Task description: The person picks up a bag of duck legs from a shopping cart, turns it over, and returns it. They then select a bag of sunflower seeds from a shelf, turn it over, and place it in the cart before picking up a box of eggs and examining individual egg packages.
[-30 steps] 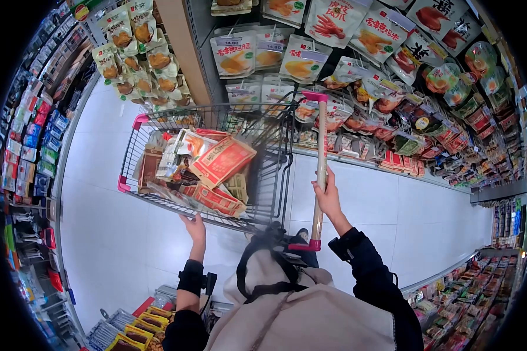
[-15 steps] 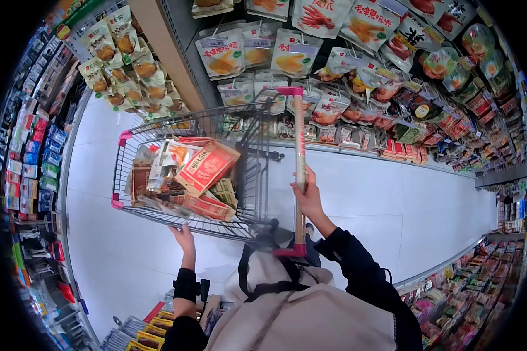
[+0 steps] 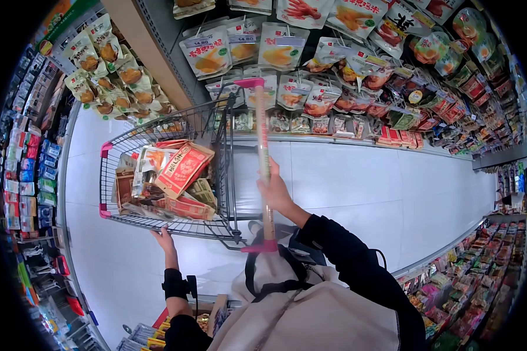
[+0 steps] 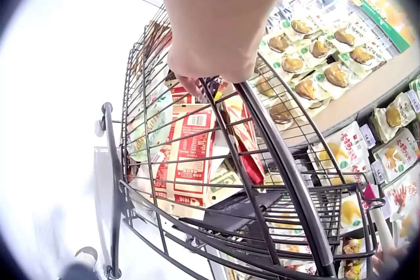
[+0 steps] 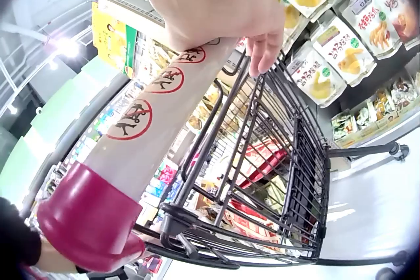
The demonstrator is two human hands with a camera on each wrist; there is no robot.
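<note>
A wire shopping cart (image 3: 149, 225) with pink corners holds a heap of packaged food, a red and tan packet (image 3: 184, 171) on top. My left hand (image 3: 166, 243) grips the cart's side rim; in the left wrist view this hand (image 4: 213, 37) has its fingers over the dark top bar, partly hidden by the wrist. On the pale cart handle (image 3: 262, 128) rests my right hand (image 3: 280, 190), its fingers curled round the bar. The right wrist view shows that hand (image 5: 213, 7) on the white handle (image 5: 154, 119), beside its pink end cap (image 5: 88, 217).
Hanging food pouches (image 3: 284, 47) fill the shelf beyond the cart, and more pouches (image 3: 108, 76) hang at its end. Shelves of small packets (image 3: 32, 169) line the left side, others (image 3: 468, 281) the lower right. Pale tiled floor (image 3: 345, 193) lies between them.
The cart and its handle have shifted left in the head view, with both hands keeping their grip. My right arm now reaches farther left, and the shelves have slid slightly left too.
</note>
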